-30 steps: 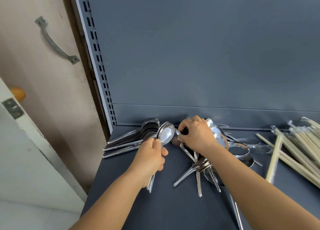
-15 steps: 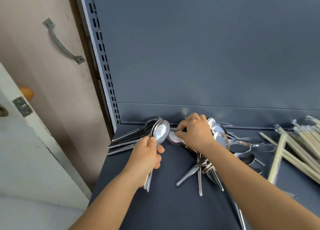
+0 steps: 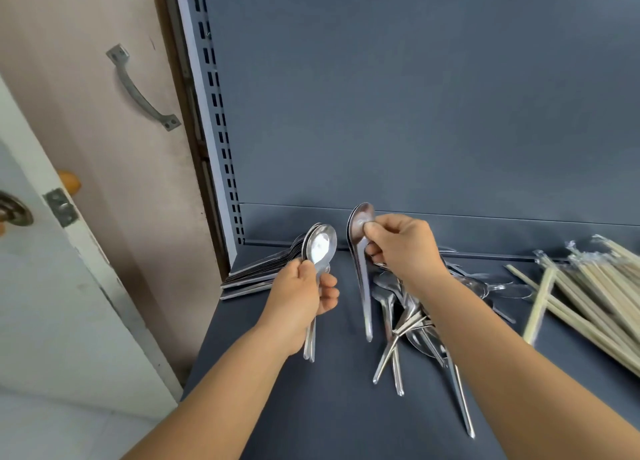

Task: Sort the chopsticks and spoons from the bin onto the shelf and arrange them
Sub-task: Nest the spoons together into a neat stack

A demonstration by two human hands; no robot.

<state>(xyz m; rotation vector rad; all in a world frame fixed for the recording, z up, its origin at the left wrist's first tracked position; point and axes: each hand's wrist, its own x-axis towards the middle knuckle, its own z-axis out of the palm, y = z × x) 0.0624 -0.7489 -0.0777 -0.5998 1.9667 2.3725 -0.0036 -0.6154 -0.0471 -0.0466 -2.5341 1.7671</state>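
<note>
Your left hand (image 3: 300,297) grips a nested stack of spoons (image 3: 320,248); your right hand (image 3: 403,248) pinches a single spoon (image 3: 361,262) above the loose pile (image 3: 408,317) mid-shelf (image 3: 346,425). Smooth, polished steel could slip from that pinch and scatter the pile. Pale wooden chopsticks (image 3: 595,286) lie toward the right edge.

Bare forearms, left hand (image 3: 298,295), right hand (image 3: 405,248)

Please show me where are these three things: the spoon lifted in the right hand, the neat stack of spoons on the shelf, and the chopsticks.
Lifted spoon (image 3: 362,279): head view, on its handle below the fingers.
Stacked spoons (image 3: 256,274): head view, on the layered handles.
Chopsticks (image 3: 602,293): head view, on the middle of the pile.
</note>
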